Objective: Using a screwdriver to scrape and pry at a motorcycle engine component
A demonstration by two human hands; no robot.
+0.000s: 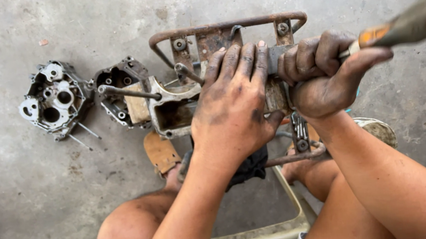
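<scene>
1. Your right hand (319, 79) is nearest, its grip closed around the orange-banded tool handle (403, 25).
2. Your left hand (232, 99) lies flat and open, pressing the engine part (175, 107) onto the rusty metal rack (224, 26).
3. Keep that palm pressing firmly, and drive the tool squarely so it can't slip toward your fingers.
4. Two more engine casings (55, 99) sit left on the stained concrete floor (107, 20).

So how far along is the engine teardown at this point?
Done: two crankcase halves lie apart on the floor. In hand: left hand presses a part down on the rusty rack while right hand grips an orange-handled tool. Left: the part is hidden, its state unclear.
</scene>
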